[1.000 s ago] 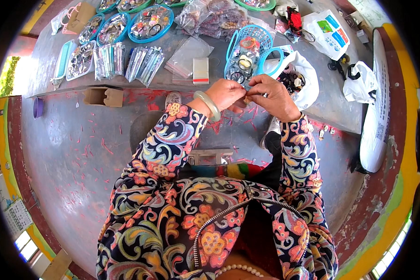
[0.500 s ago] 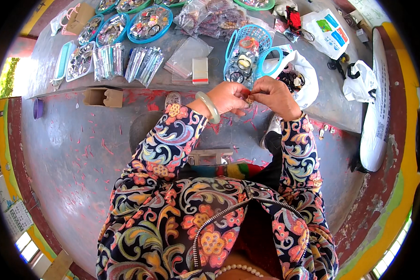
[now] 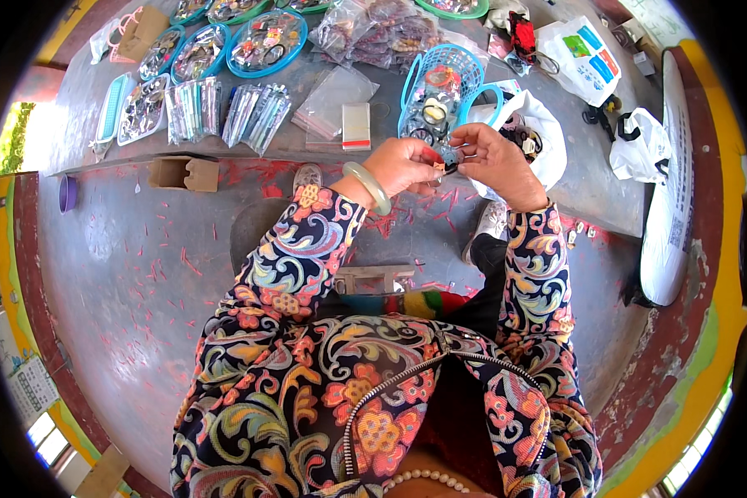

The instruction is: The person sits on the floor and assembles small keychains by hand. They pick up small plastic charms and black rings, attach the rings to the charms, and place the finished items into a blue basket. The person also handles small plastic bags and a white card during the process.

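At far left, a purple container (image 3: 67, 192) is standing on the grey floor (image 3: 133, 266), where red scraps are lying scattered. Above it, a pale blue tray (image 3: 110, 108) is resting on the grey table (image 3: 593, 162), just beside a white basket (image 3: 165, 83) of small goods. An open cardboard box (image 3: 202, 175) is sitting by the table's front edge, and two bundles of wrapped pens (image 3: 257, 114) are lying behind it. Farther right, a small white box with a red end (image 3: 357, 126) is lying near clear bags (image 3: 336, 91).

At centre, the left hand (image 3: 400, 168), its wrist wearing a pale bangle (image 3: 369, 187), is pinching a small orange-pink piece (image 3: 439, 166) at its fingertips, in front of a blue lattice basket (image 3: 476, 75). The right hand (image 3: 502, 168) is hovering close by, fingers loosely curled and partly spread; from here I am not making out whether it is gripping anything. Rightmost, a white bag (image 3: 554, 141) is holding dark items.
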Motion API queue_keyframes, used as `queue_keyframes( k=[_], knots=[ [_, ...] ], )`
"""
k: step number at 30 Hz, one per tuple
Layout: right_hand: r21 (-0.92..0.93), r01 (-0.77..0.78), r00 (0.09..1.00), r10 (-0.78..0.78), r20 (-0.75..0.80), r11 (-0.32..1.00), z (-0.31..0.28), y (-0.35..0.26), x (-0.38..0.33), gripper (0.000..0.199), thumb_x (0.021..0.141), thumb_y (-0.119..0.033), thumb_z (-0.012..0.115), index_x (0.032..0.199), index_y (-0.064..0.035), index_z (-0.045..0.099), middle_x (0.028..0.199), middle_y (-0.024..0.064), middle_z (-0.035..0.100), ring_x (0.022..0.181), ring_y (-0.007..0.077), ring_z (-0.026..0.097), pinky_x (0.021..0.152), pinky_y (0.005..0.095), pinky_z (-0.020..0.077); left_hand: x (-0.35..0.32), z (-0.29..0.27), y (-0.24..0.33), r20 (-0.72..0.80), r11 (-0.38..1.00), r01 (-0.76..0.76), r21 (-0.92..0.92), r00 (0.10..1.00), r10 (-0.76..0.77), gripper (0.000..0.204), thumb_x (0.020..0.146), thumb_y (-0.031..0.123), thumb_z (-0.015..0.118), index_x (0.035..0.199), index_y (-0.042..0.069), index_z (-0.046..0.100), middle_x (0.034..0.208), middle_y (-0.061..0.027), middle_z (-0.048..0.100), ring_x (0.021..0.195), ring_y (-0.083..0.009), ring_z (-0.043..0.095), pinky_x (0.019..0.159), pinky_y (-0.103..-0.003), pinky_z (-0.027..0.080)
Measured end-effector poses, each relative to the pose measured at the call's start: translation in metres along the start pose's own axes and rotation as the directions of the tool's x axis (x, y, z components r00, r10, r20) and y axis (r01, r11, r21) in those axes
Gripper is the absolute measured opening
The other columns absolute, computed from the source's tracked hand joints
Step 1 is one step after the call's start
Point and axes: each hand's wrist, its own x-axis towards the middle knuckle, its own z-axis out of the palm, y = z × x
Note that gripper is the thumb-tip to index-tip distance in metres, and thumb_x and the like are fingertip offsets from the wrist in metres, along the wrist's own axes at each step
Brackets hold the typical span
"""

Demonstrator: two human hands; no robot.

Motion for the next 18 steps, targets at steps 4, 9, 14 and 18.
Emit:
queue_keyframes(
  k=[4, 9, 14, 18],
  knots=[
    [0.007, 0.021, 0.999, -0.021, 0.044, 1.000, -0.011, 0.005, 0.000, 0.014, 0.074, 0.005, 0.058, 0.087, 0.0017, 0.061, 0.092, 0.0047, 0.058, 0.087, 0.0114, 0.055, 0.080, 0.0230, 0.0441, 0.001, -0.002, -0.002, 0.018, 0.998, -0.016, -0.057, 1.000, 0.017, 0.020, 0.081, 0.011, 0.059, 0.099, 0.002, 0.055, 0.092, -0.0056, 0.060, 0.083, -0.0148, 0.060, 0.068, -0.026, 0.051],
    [-0.110, 0.165, 0.986, -0.160, 0.053, 0.980, -0.009, 0.009, 0.000, 0.019, 0.073, 0.007, 0.057, 0.090, 0.0001, 0.062, 0.089, 0.0045, 0.059, 0.083, 0.0108, 0.056, 0.075, 0.0234, 0.0451, 0.000, -0.001, 0.001, 0.059, 0.998, 0.023, -0.057, 0.998, -0.019, 0.022, 0.081, 0.011, 0.060, 0.100, 0.002, 0.054, 0.094, -0.0055, 0.059, 0.086, -0.0154, 0.059, 0.073, -0.029, 0.050],
    [-0.248, 0.235, 0.971, -0.239, 0.012, 0.940, -0.001, 0.006, -0.002, 0.026, 0.072, 0.007, 0.057, 0.096, -0.0025, 0.061, 0.085, 0.0047, 0.059, 0.079, 0.0104, 0.055, 0.070, 0.0230, 0.0450, -0.003, 0.004, 0.007, 0.059, 0.999, 0.040, -0.024, 0.997, -0.039, 0.025, 0.080, 0.010, 0.060, 0.102, 0.002, 0.053, 0.096, -0.0057, 0.059, 0.088, -0.0150, 0.058, 0.073, -0.029, 0.050],
    [-0.315, 0.209, 0.976, -0.218, 0.007, 0.926, 0.009, -0.006, -0.004, 0.037, 0.071, 0.008, 0.055, 0.105, -0.0053, 0.056, 0.084, 0.0040, 0.057, 0.076, 0.0107, 0.054, 0.069, 0.0235, 0.0452, -0.003, 0.006, 0.007, 0.041, 0.998, 0.047, 0.049, 0.998, -0.049, 0.027, 0.079, 0.009, 0.061, 0.104, 0.002, 0.053, 0.097, -0.0054, 0.058, 0.088, -0.0145, 0.058, 0.071, -0.029, 0.051]
  ],
)
